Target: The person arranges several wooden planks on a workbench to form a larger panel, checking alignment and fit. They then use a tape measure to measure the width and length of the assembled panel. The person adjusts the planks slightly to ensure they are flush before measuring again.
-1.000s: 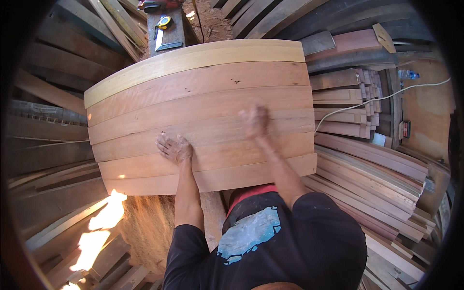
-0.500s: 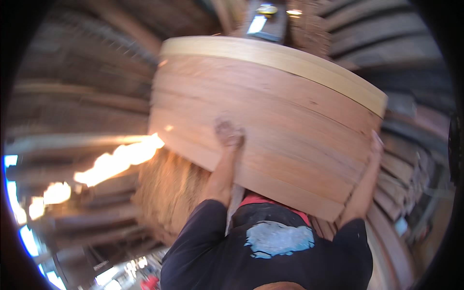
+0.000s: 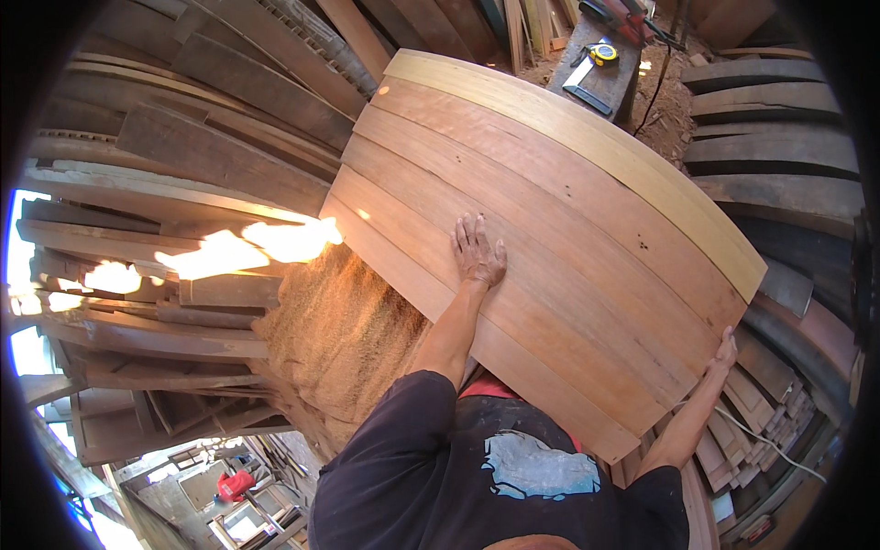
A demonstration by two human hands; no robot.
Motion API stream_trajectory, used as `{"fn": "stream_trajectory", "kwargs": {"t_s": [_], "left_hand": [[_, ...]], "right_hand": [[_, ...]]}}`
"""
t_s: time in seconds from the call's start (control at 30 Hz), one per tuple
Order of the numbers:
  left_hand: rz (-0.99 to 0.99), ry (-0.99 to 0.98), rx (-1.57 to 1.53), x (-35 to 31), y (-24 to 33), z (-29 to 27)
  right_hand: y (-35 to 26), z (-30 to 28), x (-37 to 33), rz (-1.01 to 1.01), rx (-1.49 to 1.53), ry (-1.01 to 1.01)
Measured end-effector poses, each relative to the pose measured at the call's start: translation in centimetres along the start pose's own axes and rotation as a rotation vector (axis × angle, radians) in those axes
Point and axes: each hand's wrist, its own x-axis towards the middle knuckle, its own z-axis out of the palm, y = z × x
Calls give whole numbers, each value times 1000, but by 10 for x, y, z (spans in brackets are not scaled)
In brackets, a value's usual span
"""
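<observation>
A wide wooden panel [image 3: 568, 266] of several reddish planks lies before me, slanting down to the right, with a paler yellowish strip [image 3: 550, 124] along its far edge. Small dark holes dot its planks. Flat on its face, left of the middle, rests my left hand [image 3: 479, 252], its fingers stretched out. My right hand [image 3: 724, 351] grips the panel's right end near the far corner; part of the fingers is hidden behind the edge.
A heap of sawdust [image 3: 344, 321] lies left of the panel. Stacked boards [image 3: 229, 174] line the left, curved planks [image 3: 775, 151] the right. Beyond the panel, a bench [image 3: 614, 78] bears a tape measure [image 3: 603, 54], a square [image 3: 582, 78] and a red tool [image 3: 612, 20].
In my view the panel has shifted right and tilts more steeply down to the right. Both hands have moved along with it. The picture has gone from blurred to sharp.
</observation>
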Motion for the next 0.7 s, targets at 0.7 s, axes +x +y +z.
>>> {"fn": "stream_trajectory", "kwargs": {"t_s": [0.7], "left_hand": [[96,101,100,-1,-8,23]], "right_hand": [[16,15,-15,-182,24,-119]]}}
